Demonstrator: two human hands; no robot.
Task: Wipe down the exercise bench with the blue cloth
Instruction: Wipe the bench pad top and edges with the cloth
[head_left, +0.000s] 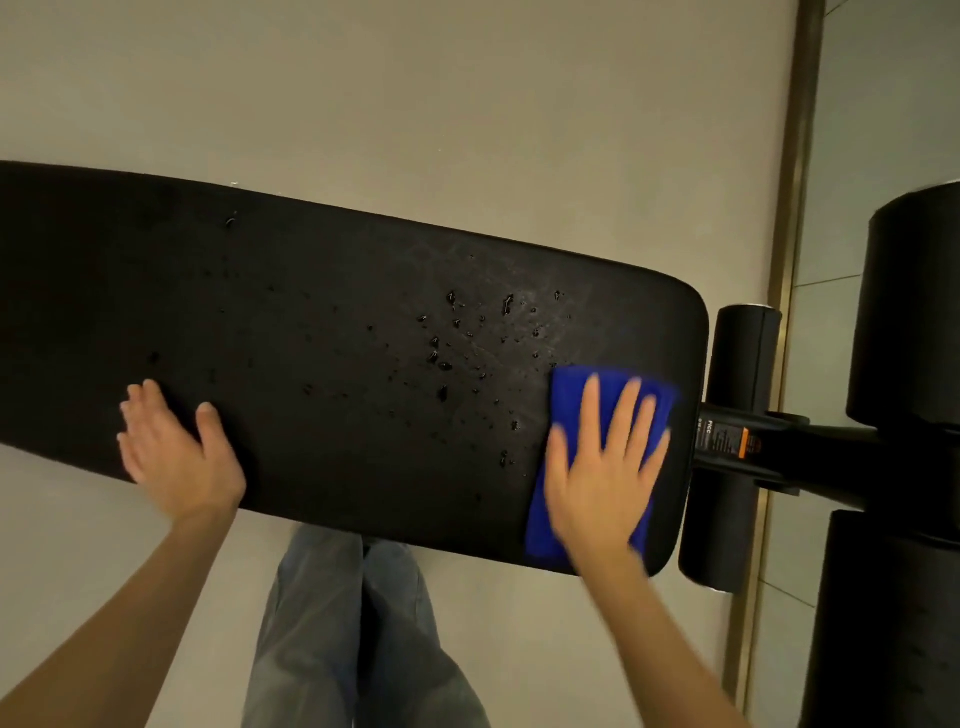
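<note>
The black exercise bench (311, 332) spans the view, its pad beaded with water droplets (447, 338); the right hand (602, 478), fingers spread flat, presses the blue cloth (569, 405) at the pad's right end; the left hand (174, 447) rests flat, fingers straight, near its front edge.

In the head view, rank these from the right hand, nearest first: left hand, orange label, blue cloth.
1. The blue cloth, under the right hand.
2. The orange label, right of the bench.
3. The left hand, far left on the bench.
</note>
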